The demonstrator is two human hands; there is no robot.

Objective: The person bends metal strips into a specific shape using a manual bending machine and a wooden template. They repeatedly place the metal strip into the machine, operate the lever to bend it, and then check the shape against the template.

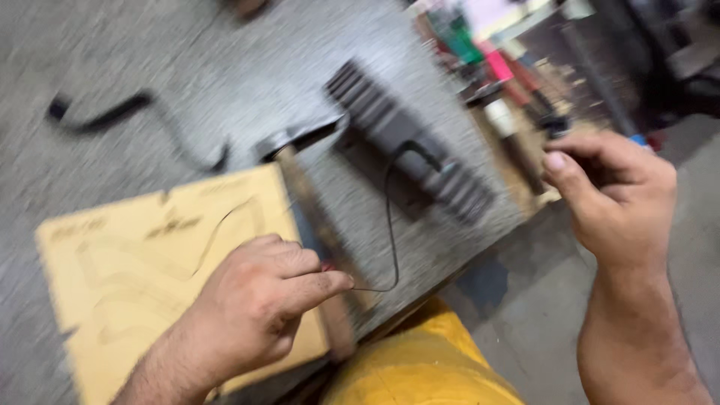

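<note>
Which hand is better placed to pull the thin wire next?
Probably the left hand: its fingertips already pinch the wire over the bench. The right hand hangs off the bench edge, apart.

I see a grey speckled workbench (pixel 187 67) filling most of my view. At nine o'clock on it lies a tan wooden board (pixel 150 262) with curved shapes cut into it. Toward ten o'clock rests a dark bent metal bar (pixel 112 116), blurred. At two o'clock, along the bench's far edge, stands a clutter of small items, among them a green container (pixel 463 39) and a pink one (pixel 497 65). At six o'clock a yellow cloth (pixel 427 367) shows, and grey floor (pixel 525 300) lies at five o'clock.
</note>
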